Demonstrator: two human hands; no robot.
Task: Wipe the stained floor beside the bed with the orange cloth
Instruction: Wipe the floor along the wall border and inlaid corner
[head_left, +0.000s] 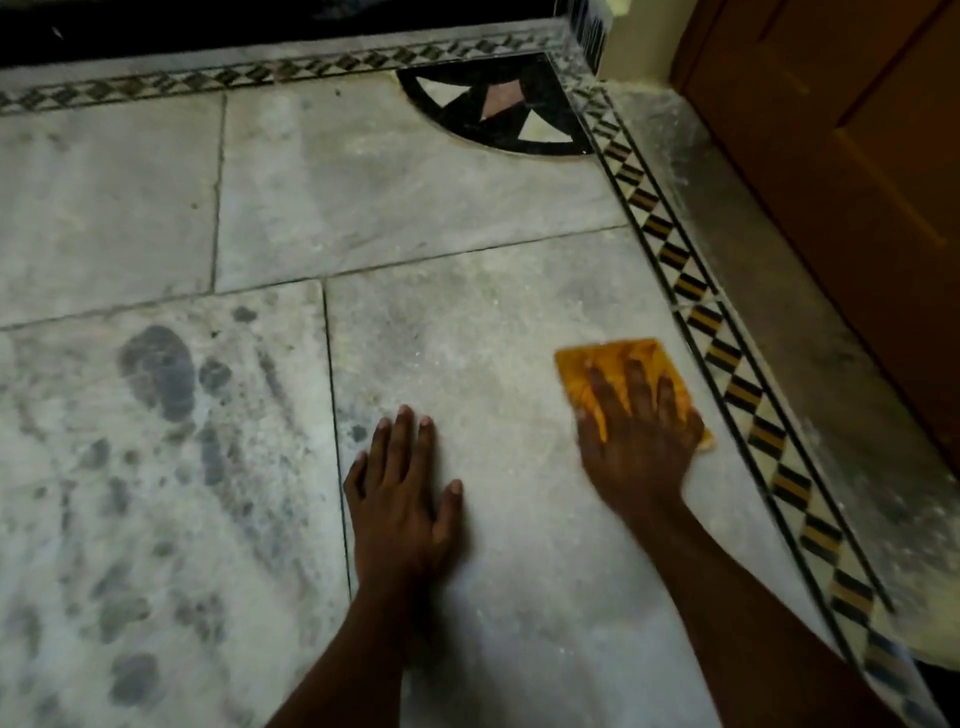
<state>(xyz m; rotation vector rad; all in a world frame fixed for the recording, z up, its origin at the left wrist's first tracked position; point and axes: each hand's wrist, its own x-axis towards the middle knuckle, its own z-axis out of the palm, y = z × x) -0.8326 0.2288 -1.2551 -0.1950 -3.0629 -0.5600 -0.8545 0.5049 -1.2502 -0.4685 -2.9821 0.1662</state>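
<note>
The person's right hand (636, 415) lies flat on a folded orange cloth (623, 374), with its fingers spread wide and straight across the fabric, pressing it against the pale grey marble floor (415, 182). The cloth sits on the right side of the scene, just beside a patterned border strip of black and yellow diamonds (727, 364) that runs from far to near along the right edge of the floor. Both the hand and the cloth look slightly blurred.

The left hand (405, 499) rests palm down on the bare marble to the left of the cloth and a little nearer, apart from it. Its fingers are straight and held close together, the thumb out to the right, holding nothing.

Dark grey blotchy stains (156, 374) cover the near left slab, well apart from the cloth, and a few small spots lie close to the left hand's fingertips. Thin dark joints divide the floor into large slabs.

In the far corner a black quarter-circle inlay with white and pink triangles (493, 111) is set into the floor. A brown wooden panel (857, 156) stands at the far right, beyond a dusty grey margin outside the border strip. A dark band (260, 26) runs along the far edge.
</note>
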